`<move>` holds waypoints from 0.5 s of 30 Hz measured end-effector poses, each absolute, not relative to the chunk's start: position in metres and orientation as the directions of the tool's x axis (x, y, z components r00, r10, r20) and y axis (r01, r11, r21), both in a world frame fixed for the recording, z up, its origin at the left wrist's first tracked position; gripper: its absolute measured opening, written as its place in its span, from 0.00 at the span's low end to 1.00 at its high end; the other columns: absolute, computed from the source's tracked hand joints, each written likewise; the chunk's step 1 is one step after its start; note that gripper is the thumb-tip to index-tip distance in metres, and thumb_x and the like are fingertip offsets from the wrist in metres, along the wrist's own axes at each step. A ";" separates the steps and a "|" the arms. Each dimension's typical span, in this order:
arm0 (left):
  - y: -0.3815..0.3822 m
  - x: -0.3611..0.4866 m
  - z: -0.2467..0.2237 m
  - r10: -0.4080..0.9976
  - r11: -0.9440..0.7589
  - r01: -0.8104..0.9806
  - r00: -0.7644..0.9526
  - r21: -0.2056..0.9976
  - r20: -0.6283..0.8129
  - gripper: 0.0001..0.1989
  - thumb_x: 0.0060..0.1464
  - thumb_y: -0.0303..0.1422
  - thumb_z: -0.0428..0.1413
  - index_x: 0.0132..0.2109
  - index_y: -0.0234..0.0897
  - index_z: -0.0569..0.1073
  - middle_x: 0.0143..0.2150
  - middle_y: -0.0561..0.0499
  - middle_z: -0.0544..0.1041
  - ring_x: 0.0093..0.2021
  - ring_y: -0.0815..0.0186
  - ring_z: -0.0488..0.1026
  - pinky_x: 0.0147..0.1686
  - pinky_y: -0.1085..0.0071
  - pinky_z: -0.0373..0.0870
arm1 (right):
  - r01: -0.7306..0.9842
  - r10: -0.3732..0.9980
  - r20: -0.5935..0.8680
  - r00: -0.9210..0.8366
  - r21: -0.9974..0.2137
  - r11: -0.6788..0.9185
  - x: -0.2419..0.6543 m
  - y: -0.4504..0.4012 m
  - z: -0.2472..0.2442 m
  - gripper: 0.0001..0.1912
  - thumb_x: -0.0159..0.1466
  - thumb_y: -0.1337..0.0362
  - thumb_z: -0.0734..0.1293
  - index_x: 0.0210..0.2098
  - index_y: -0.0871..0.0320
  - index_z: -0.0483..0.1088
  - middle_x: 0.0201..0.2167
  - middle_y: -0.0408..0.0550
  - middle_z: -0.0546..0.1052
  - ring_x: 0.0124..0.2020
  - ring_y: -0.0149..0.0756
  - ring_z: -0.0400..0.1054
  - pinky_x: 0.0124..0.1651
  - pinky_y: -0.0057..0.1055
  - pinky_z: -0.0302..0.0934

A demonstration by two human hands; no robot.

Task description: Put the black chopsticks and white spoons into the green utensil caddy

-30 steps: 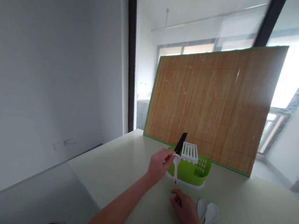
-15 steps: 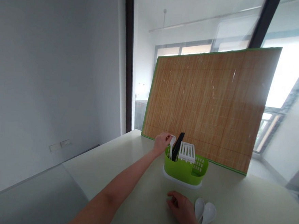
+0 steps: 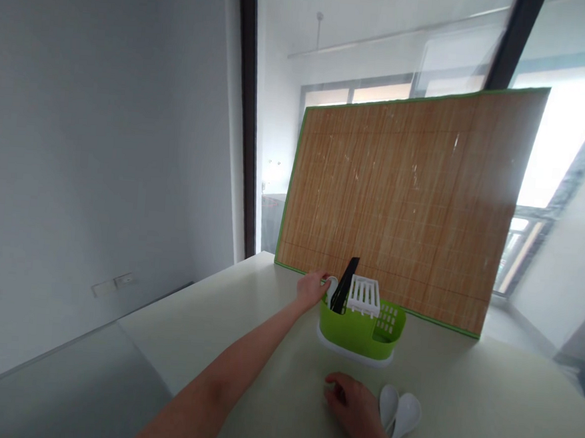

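A green utensil caddy (image 3: 352,333) with a white base stands on the table. My left hand (image 3: 310,289) is closed on the bowl end of a white spoon (image 3: 331,291), whose lower part is down in the caddy's left end. Beside that spoon, a long black utensil (image 3: 345,284) leans upright in the same end. My right hand (image 3: 352,407) rests on the table in front of the caddy, fingers loosely curled with a gap at the tips and nothing seen in them. Two white spoons (image 3: 407,414) lie just right of it, their handles partly hidden by the hand and frame edge.
A white slotted rack (image 3: 364,295) sits across the caddy's middle. Behind the caddy, a large bamboo mat board (image 3: 403,207) with green edging leans against the glass. The white table (image 3: 500,407) ends at a grey wall on the left.
My left hand has lowered the white spoon deeper into the caddy's left end. My right hand and the two spoons on the table stay put; the view has shifted slightly.
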State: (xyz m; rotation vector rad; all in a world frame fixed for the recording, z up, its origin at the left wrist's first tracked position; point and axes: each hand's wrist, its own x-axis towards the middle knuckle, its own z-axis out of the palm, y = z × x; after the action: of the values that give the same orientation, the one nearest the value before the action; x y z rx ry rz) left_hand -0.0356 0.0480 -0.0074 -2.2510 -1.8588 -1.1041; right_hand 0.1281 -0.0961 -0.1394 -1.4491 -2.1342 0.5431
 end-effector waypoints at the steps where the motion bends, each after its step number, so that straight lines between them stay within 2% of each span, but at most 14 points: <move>1: 0.045 -0.037 -0.006 0.842 -0.295 0.864 0.034 0.407 0.538 0.14 0.55 0.38 0.51 0.46 0.40 0.72 0.44 0.49 0.74 0.43 0.65 0.70 0.38 0.72 0.64 | 0.737 0.932 0.185 -0.312 -0.572 0.360 0.128 -0.096 -0.139 0.12 0.57 0.65 0.62 0.40 0.50 0.70 0.27 0.39 0.75 0.29 0.33 0.68 0.32 0.26 0.53; 3: 0.036 -0.037 -0.004 0.794 -0.330 0.845 0.007 0.422 0.608 0.15 0.56 0.37 0.50 0.49 0.40 0.70 0.46 0.49 0.73 0.42 0.66 0.70 0.39 0.72 0.65 | 0.745 0.926 0.196 -0.322 -0.551 0.376 0.127 -0.097 -0.139 0.12 0.56 0.66 0.62 0.40 0.50 0.70 0.27 0.39 0.75 0.29 0.33 0.68 0.32 0.26 0.53; 5: 0.021 -0.034 -0.007 0.703 -0.430 0.795 -0.002 0.428 0.711 0.13 0.58 0.35 0.48 0.48 0.39 0.70 0.44 0.49 0.74 0.39 0.68 0.70 0.39 0.73 0.65 | 0.756 0.916 0.210 -0.342 -0.518 0.400 0.126 -0.099 -0.139 0.12 0.56 0.66 0.62 0.39 0.51 0.70 0.27 0.39 0.74 0.29 0.33 0.68 0.31 0.26 0.52; 8: -0.009 -0.018 -0.023 0.577 -0.668 0.656 0.159 0.351 0.801 0.12 0.58 0.32 0.47 0.45 0.38 0.71 0.39 0.50 0.75 0.36 0.71 0.71 0.39 0.74 0.65 | 0.761 0.894 0.250 -0.373 -0.468 0.449 0.125 -0.103 -0.139 0.12 0.55 0.67 0.62 0.38 0.51 0.70 0.29 0.39 0.74 0.29 0.32 0.68 0.32 0.26 0.53; 12: -0.049 0.019 -0.051 0.477 -0.862 0.429 0.510 0.269 0.716 0.11 0.57 0.33 0.48 0.42 0.38 0.72 0.37 0.52 0.76 0.35 0.71 0.72 0.35 0.77 0.66 | 0.774 0.887 0.284 -0.365 -0.437 0.459 0.126 -0.101 -0.152 0.14 0.55 0.67 0.60 0.39 0.53 0.71 0.32 0.44 0.76 0.32 0.37 0.69 0.35 0.29 0.57; 14: -0.063 0.038 -0.059 0.437 -0.893 0.380 0.603 0.242 0.667 0.11 0.58 0.34 0.47 0.41 0.38 0.73 0.37 0.53 0.77 0.35 0.71 0.72 0.34 0.77 0.65 | 0.796 0.887 0.344 -0.308 -0.417 0.439 0.127 -0.096 -0.167 0.16 0.54 0.64 0.60 0.40 0.57 0.71 0.35 0.50 0.76 0.38 0.45 0.69 0.38 0.36 0.58; 15: -0.068 0.046 -0.061 0.428 -0.899 0.375 0.637 0.227 0.641 0.12 0.58 0.35 0.46 0.41 0.39 0.73 0.37 0.53 0.77 0.35 0.71 0.73 0.34 0.77 0.65 | 0.806 0.879 0.394 -0.269 -0.407 0.430 0.128 -0.093 -0.175 0.19 0.53 0.63 0.61 0.44 0.59 0.70 0.40 0.54 0.75 0.43 0.50 0.67 0.41 0.40 0.58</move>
State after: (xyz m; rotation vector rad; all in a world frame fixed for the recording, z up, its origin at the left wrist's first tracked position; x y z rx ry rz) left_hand 0.0458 -0.0675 -0.0607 -2.9079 -0.7144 -1.1695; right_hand 0.1279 -0.0934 -0.1749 -1.4147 -2.1183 0.1672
